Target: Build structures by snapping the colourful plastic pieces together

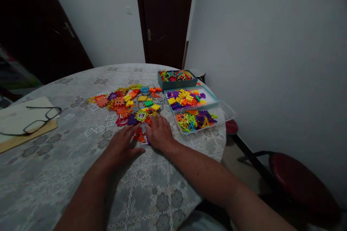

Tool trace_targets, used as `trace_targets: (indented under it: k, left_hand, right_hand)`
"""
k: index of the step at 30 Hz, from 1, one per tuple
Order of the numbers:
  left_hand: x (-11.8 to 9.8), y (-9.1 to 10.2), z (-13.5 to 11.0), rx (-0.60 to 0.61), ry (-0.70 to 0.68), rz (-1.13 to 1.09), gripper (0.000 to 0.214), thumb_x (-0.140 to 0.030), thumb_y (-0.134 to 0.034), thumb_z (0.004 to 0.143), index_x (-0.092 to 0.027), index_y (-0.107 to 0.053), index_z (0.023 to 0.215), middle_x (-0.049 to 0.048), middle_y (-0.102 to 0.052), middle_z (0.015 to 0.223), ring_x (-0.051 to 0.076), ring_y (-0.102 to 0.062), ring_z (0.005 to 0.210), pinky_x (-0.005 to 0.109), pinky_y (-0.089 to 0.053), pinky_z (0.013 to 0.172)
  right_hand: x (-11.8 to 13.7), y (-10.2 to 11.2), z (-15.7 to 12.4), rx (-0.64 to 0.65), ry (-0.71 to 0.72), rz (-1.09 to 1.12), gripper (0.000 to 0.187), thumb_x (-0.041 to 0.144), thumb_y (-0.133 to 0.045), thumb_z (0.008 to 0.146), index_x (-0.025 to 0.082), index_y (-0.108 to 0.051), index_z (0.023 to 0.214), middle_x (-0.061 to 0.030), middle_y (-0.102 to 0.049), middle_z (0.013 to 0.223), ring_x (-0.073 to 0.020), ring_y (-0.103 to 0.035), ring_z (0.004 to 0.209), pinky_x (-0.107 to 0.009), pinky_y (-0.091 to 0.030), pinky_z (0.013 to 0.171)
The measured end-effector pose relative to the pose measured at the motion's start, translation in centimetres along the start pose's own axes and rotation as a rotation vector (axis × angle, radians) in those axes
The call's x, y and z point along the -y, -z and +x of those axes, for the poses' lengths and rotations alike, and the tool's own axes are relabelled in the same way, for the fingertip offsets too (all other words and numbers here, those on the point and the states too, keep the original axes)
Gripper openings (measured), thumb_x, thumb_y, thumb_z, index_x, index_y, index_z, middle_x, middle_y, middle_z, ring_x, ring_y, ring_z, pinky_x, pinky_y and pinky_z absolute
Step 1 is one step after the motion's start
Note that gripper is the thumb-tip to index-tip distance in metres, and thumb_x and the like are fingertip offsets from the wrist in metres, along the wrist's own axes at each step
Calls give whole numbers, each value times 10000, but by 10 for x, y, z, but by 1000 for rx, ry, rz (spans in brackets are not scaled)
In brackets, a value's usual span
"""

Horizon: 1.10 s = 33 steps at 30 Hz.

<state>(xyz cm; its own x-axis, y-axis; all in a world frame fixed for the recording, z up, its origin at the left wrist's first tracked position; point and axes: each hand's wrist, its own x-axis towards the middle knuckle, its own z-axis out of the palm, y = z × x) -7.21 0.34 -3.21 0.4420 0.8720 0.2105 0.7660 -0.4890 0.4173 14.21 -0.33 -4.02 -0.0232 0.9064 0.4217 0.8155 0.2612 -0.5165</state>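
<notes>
Colourful interlocking plastic building pieces point(119, 103) lie in a loose pile on the table. My left hand point(121, 146) rests at the pile's near edge, thumb spread away and fingertips by a purple piece point(132, 119). Across from it, my right hand point(161, 131) lies over the near right side of the pile with its fingers apart. A lime-green square piece with a white window insert point(141, 116) sits just beyond both hands. Between them are orange pieces point(139, 135), partly hidden by the fingers. No piece is visibly gripped by either hand.
Right of the pile stand a dark green box point(179, 83), a teal-rimmed tray point(214, 98) and a clear plastic tray point(187, 133), each holding pieces. White window frames point(100, 129) lie to the left, with eyeglasses point(36, 126) on papers farther left. A red stool point(298, 180) stands beside the table.
</notes>
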Motion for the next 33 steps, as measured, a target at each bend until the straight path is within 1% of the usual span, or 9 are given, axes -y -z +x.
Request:
trace_targets:
  k: [3, 7, 11, 14, 18, 21, 25, 29, 33]
  left_hand:
    - [1, -7, 6, -66, -19, 17, 762, -587, -735, 868, -205, -593, 1512, 200, -633, 1495, 397, -597, 1372, 548, -454, 1181]
    - [-2, -12, 10, -181, 19, 2, 644, -534, -637, 942, -201, -584, 1490, 192, -657, 1432, 393, -602, 1347, 555, -461, 1167]
    - [-6, -12, 11, -274, 39, -30, 575, -448, -628, 922, -216, -598, 1448, 177, -648, 1415, 386, -578, 1374, 555, -437, 1201]
    - [-10, -10, 13, -333, 60, -72, 560, -349, -613, 888, -236, -600, 1436, 162, -626, 1437, 376, -551, 1407, 550, -415, 1231]
    - [-17, -7, 15, -346, 105, -127, 577, -291, -611, 827, -222, -624, 1400, 160, -634, 1416, 386, -553, 1398, 569, -382, 1253]
    - [-25, -7, 17, -346, 166, -213, 605, -280, -635, 795, -241, -631, 1399, 148, -626, 1442, 387, -557, 1395, 562, -396, 1245]
    - [-38, -3, 18, -362, 214, -356, 551, -292, -651, 809, -267, -662, 1359, 137, -635, 1440, 377, -565, 1398, 557, -412, 1233]
    - [-47, 4, 18, -437, 373, -519, 466, -317, -692, 843, -293, -685, 1308, 117, -679, 1416, 360, -594, 1375, 559, -403, 1226]
    - [-46, 7, 19, -500, 501, -648, 471, -331, -801, 797, -294, -713, 1258, 115, -716, 1375, 364, -634, 1324, 551, -419, 1204]
  right_hand:
    - [-3, -1, 4, -20, -2, 106, 459, 375, -542, 1085, 137, -601, 1472, -197, -599, 1518, -308, -501, 1467, -496, -382, 1269]
    - [-2, 0, 10, -50, -65, 323, 363, 274, -535, 1054, 175, -648, 1385, -135, -667, 1417, -244, -581, 1383, -417, -445, 1228]
    - [5, 1, 10, -100, -172, 501, 317, 246, -524, 1034, 207, -680, 1308, -91, -706, 1349, -214, -640, 1309, -364, -492, 1172]
    - [10, 0, 7, -132, -225, 575, 304, 248, -516, 1025, 232, -697, 1269, -60, -724, 1323, -200, -663, 1279, -338, -502, 1152]
    - [14, -3, 5, -149, -223, 637, 282, 239, -523, 996, 228, -715, 1201, -59, -739, 1283, -201, -672, 1265, -338, -497, 1158]
    - [14, -4, 5, -155, -223, 651, 265, 237, -526, 978, 231, -716, 1162, -62, -737, 1270, -195, -673, 1257, -337, -490, 1165]
    - [13, -5, 4, -147, -203, 647, 271, 269, -507, 980, 241, -713, 1153, -61, -735, 1283, -193, -666, 1269, -340, -480, 1175]
    - [7, -7, 1, -159, -286, 729, 345, 305, -477, 963, 231, -714, 1201, -72, -736, 1319, -218, -662, 1282, -375, -477, 1174]
    - [2, -10, 1, -164, -415, 871, 401, 317, -500, 911, 228, -716, 1237, -63, -756, 1319, -236, -675, 1258, -413, -493, 1151]
